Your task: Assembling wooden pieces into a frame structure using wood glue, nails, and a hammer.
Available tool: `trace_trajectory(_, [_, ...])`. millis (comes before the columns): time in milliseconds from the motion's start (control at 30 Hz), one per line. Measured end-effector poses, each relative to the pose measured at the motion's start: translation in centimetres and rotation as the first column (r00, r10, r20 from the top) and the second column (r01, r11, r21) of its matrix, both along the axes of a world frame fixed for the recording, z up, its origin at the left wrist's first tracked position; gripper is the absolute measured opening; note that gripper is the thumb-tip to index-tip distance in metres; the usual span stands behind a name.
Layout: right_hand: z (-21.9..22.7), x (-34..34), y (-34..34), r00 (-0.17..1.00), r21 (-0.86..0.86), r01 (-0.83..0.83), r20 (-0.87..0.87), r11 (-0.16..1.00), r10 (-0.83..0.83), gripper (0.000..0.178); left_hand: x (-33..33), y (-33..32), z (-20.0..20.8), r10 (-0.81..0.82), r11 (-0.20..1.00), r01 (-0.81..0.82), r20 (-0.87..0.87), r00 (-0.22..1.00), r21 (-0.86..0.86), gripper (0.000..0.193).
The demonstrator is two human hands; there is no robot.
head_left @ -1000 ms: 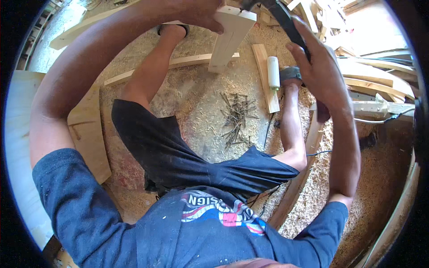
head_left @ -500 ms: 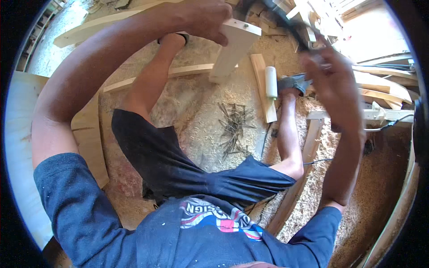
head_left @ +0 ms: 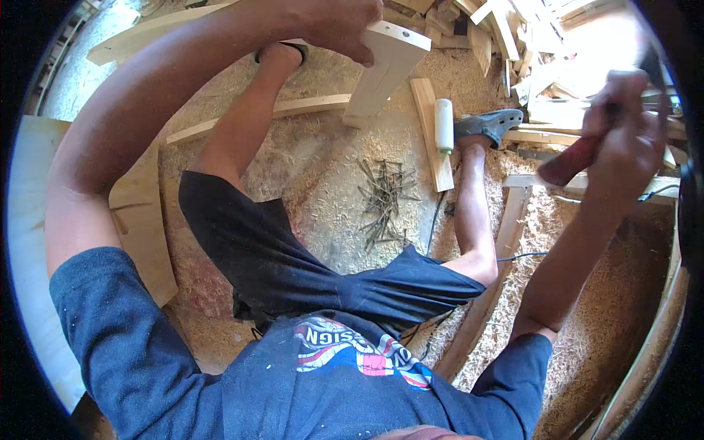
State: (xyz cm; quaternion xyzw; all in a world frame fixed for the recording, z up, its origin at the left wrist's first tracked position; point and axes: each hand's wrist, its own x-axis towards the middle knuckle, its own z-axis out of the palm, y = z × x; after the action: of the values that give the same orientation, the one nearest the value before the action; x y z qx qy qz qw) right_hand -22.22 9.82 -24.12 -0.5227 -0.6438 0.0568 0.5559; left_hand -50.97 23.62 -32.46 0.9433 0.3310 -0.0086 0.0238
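Up at top centre, gripping the pale board point(head_left: 387, 70) with left hand point(head_left: 345, 29). Out right, holding red-handled hammer point(head_left: 568, 158) raised in right hand point(head_left: 627, 150), well apart from the board. Probably mid-hammering — next swing likely calls for a steady board and a strike clear of left hand. Can't tell if dark spots point(head_left: 405, 34) on the top edge are nails or holes. Further out, on the floor point(head_left: 301, 158) — loose nails point(head_left: 385, 205) piled, white bottle point(head_left: 444, 125) against wood strip point(head_left: 440, 172).
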Motion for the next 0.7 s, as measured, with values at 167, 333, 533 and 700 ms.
trace_trajectory(167, [-5.6, -0.7, 0.0, 0.667, -0.404, 0.024, 0.688, 0.914, 0.286, 0.046, 0.0, 0.7, -1.2, 0.049, 0.998, -0.051, 0.057, 0.997, 0.025, 0.047])
trace_trajectory(333, [-6.4, 0.6, -2.9, 0.923, -0.25, -0.138, 0.318, 0.958, 0.216, 0.044, -0.2, 1.4, -2.4, -0.082, 0.981, 0.056, 0.134, 0.988, 0.188, 0.051])
trace_trajectory(533, [-13.6, 2.9, -6.0, 0.998, -0.404, 0.018, -0.049, 0.914, -0.042, 0.045, -1.4, 2.4, -2.0, 0.112, 0.993, -0.102, 0.19, 0.975, -0.065, 0.049])
trace_trajectory(700, [-19.1, 1.2, -5.6, 0.78, -0.421, -0.302, -0.625, 0.855, -0.033, 0.048, -1.5, 3.6, -2.3, 0.083, 0.996, -0.086, 0.135, 0.987, 0.019, 0.054])
